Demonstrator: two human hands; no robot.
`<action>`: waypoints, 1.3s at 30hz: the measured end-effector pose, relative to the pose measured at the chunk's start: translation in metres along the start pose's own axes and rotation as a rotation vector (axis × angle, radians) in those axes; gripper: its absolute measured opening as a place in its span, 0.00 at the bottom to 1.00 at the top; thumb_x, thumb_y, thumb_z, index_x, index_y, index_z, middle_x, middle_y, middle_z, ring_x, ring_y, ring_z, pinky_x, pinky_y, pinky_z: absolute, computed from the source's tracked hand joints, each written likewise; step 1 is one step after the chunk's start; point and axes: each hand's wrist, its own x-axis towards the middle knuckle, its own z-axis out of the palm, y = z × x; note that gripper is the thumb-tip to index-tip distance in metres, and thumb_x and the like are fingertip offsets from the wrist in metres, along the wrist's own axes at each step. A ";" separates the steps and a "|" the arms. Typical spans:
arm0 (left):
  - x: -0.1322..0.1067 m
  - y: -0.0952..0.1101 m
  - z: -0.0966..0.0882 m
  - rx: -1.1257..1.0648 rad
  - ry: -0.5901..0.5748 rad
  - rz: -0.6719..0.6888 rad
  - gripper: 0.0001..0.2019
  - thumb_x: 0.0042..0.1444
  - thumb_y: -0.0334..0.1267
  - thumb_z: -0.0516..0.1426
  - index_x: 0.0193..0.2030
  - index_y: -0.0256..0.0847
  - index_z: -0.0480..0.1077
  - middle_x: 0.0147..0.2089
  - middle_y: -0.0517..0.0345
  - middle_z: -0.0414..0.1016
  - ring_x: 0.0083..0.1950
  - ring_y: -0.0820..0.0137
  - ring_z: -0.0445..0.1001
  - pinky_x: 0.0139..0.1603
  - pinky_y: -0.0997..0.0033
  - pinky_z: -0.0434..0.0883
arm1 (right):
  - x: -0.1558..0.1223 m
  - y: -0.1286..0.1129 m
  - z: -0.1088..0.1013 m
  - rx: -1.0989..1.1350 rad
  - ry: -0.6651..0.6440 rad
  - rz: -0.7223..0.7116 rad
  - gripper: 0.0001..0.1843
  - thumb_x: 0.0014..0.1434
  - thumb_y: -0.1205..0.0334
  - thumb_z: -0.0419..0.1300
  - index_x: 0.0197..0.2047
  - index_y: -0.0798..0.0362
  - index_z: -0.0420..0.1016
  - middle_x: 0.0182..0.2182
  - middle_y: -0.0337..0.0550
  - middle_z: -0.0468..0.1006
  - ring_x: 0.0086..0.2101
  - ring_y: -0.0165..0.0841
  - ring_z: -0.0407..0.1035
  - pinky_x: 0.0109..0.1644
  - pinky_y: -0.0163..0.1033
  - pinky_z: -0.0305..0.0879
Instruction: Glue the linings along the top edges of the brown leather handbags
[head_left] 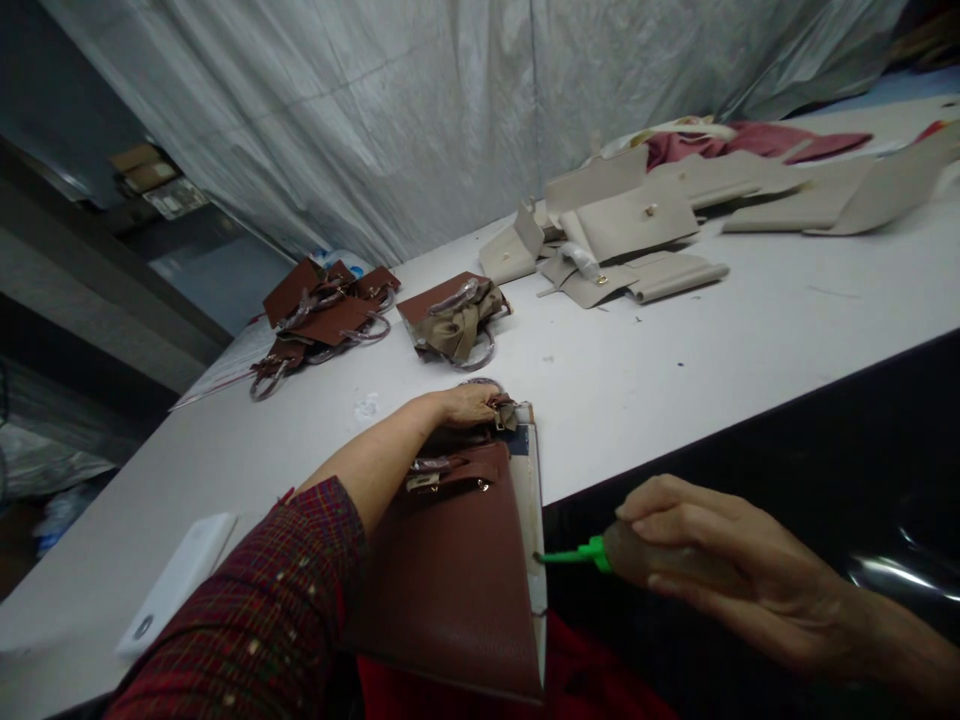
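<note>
1. Firmly, our right hand (720,560) was wrapped around a squeeze bottle (660,558), fingers curled over the top and thumb beneath.
2. We had its green nozzle (574,555) pointing left, the tip at the pale edge (534,520) of a brown bag (450,570).
3. Our left hand (469,405) touched the bag's far end with bent fingers; their tips were partly hidden, so we could not tell whether they clenched it or merely rested.
4. We stretched our left arm forward across the bag's left side, its plaid sleeve (262,590) ending near the elbow.
5. Our brown bag lay on its side at the edge of the white table (600,400).
</note>
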 end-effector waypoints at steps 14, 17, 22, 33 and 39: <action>-0.001 0.001 0.001 -0.027 0.019 0.032 0.08 0.48 0.30 0.54 0.34 0.35 0.74 0.29 0.60 0.72 0.29 0.72 0.67 0.30 0.75 0.62 | 0.008 -0.021 0.002 0.103 -0.050 0.155 0.07 0.60 0.66 0.61 0.43 0.48 0.72 0.38 0.44 0.76 0.36 0.35 0.74 0.38 0.38 0.73; -0.001 0.000 0.001 -0.038 0.011 0.040 0.09 0.48 0.29 0.54 0.34 0.35 0.73 0.30 0.60 0.72 0.31 0.71 0.68 0.32 0.75 0.63 | 0.004 -0.018 0.006 0.112 -0.062 0.251 0.03 0.64 0.62 0.58 0.42 0.49 0.70 0.35 0.43 0.73 0.32 0.33 0.71 0.34 0.37 0.71; -0.002 0.002 0.001 -0.002 0.033 0.053 0.08 0.50 0.30 0.54 0.36 0.34 0.73 0.32 0.59 0.72 0.33 0.71 0.68 0.34 0.74 0.63 | 0.001 -0.015 0.011 0.105 -0.023 0.321 0.04 0.65 0.60 0.56 0.42 0.50 0.68 0.35 0.42 0.70 0.30 0.31 0.68 0.32 0.37 0.68; -0.004 0.005 0.002 -0.019 0.037 0.023 0.08 0.52 0.33 0.54 0.36 0.35 0.73 0.31 0.59 0.72 0.33 0.71 0.68 0.32 0.74 0.63 | -0.003 -0.005 0.018 0.263 0.009 0.593 0.13 0.62 0.50 0.58 0.38 0.51 0.69 0.31 0.39 0.71 0.29 0.31 0.65 0.31 0.36 0.64; -0.004 0.004 0.003 -0.034 0.073 0.004 0.09 0.51 0.36 0.56 0.37 0.35 0.72 0.32 0.59 0.72 0.34 0.70 0.68 0.33 0.73 0.63 | -0.003 -0.009 0.018 0.503 -0.006 0.679 0.17 0.59 0.45 0.60 0.39 0.51 0.70 0.34 0.40 0.72 0.32 0.33 0.67 0.32 0.36 0.64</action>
